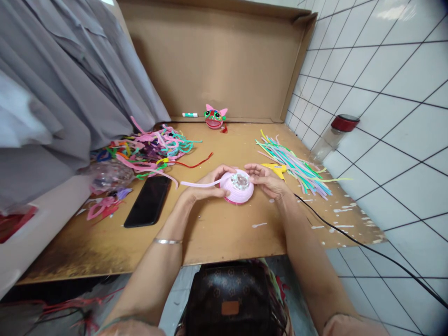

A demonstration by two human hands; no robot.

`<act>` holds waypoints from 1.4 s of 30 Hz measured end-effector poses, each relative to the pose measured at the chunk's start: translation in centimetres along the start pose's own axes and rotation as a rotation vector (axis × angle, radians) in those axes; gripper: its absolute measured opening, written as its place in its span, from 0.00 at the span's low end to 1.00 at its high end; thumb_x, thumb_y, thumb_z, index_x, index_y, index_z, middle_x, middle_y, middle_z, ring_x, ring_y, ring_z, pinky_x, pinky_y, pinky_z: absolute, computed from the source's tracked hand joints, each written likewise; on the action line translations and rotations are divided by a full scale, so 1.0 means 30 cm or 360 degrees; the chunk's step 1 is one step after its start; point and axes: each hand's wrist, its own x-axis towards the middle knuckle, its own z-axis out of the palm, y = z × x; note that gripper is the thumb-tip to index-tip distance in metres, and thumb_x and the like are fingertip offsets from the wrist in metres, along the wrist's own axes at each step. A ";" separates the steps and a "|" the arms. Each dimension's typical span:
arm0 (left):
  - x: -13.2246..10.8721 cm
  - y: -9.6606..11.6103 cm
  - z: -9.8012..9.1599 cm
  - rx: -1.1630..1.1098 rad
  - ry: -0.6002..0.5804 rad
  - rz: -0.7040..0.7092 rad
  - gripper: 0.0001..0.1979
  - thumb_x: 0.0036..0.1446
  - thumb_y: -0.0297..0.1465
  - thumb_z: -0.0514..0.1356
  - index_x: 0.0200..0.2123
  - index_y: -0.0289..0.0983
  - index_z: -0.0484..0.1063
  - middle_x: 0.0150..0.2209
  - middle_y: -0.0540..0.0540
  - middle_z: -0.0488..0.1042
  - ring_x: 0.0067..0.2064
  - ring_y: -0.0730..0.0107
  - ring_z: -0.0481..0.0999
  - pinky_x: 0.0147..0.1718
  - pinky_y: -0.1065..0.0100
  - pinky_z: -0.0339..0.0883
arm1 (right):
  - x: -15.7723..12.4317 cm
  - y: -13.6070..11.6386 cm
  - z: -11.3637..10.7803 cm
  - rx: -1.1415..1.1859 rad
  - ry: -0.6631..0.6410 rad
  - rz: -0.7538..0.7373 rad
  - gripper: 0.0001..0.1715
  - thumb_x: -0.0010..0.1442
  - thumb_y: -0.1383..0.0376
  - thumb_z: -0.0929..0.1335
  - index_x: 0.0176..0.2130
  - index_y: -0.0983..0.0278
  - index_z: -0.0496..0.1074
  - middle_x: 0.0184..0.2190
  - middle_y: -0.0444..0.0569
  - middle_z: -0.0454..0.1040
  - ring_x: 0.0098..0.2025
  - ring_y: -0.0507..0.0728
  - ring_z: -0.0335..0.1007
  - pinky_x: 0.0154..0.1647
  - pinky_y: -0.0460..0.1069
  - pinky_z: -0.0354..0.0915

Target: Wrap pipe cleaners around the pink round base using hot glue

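Note:
A round, pale pink ball wound with pipe cleaner [238, 195] is held over the middle of the table. Near its top is a bare, clear, shiny patch, and a darker pink band shows at its underside. My left hand [206, 183] grips the left side, thumb in front and fingers behind. A loose pink pipe cleaner end [201, 184] sticks out leftward across that hand. On the right side, my right hand [269, 181] has curled fingers and thumb against the ball. Just behind the right hand lies a yellow glue gun [276, 170].
A tangled heap of pipe cleaners [157, 144] lies left, behind a black phone [147, 201]. Straight pipe cleaners [294, 163] lie right, near a red-lidded jar [332, 140]. A cat-like head [214, 117] and glue stick [190, 115] stand at the back. A black cord [336, 227] crosses the right edge.

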 end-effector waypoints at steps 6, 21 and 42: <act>0.003 0.014 0.018 -0.0027 -0.0031 0.0011 0.32 0.41 0.37 0.72 0.49 0.37 0.66 0.62 0.36 0.64 0.62 0.50 0.66 0.59 0.53 0.59 | 0.002 -0.004 0.021 0.0017 0.0074 0.0035 0.22 0.34 0.68 0.78 0.34 0.61 0.78 0.33 0.42 0.76 0.38 0.51 0.70 0.43 0.47 0.64; 0.016 -0.012 0.031 0.0153 -0.0025 0.0036 0.32 0.44 0.37 0.68 0.53 0.39 0.63 0.60 0.39 0.64 0.62 0.50 0.64 0.61 0.51 0.57 | 0.008 0.005 0.057 0.0000 0.0312 0.0023 0.16 0.36 0.63 0.77 0.28 0.63 0.74 0.26 0.41 0.75 0.29 0.51 0.67 0.37 0.48 0.62; 0.032 0.009 0.078 0.0243 0.0416 -0.0141 0.35 0.35 0.30 0.68 0.50 0.38 0.62 0.49 0.45 0.70 0.49 0.61 0.72 0.48 0.64 0.68 | -0.015 -0.041 -0.073 -0.2158 0.1599 -0.0224 0.19 0.63 0.59 0.59 0.42 0.69 0.72 0.43 0.62 0.75 0.47 0.65 0.71 0.48 0.58 0.63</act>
